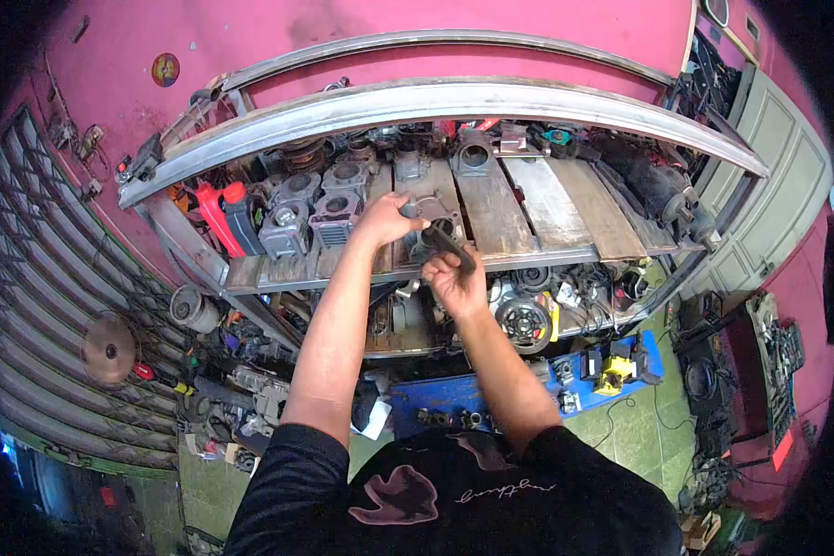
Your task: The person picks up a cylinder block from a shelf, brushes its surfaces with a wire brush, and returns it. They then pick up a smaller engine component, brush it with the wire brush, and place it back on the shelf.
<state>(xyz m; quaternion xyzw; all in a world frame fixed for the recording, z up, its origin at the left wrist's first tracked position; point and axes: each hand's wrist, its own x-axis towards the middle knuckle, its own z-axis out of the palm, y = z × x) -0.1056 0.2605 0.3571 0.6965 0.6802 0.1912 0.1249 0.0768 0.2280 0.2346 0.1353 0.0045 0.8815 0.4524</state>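
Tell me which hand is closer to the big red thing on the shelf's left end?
Left. The left hand is over the same shelf, right of the red thing, engine parts between. The right hand is farther right and lower, holding a dark tool.

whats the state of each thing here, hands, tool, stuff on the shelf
left hand, closed on small grey part
right hand, gripping dark tool
dark tool, held tilted over the shelf edge
engine cylinders, upright on shelf, bores facing up
wooden planks, lying flat side by side
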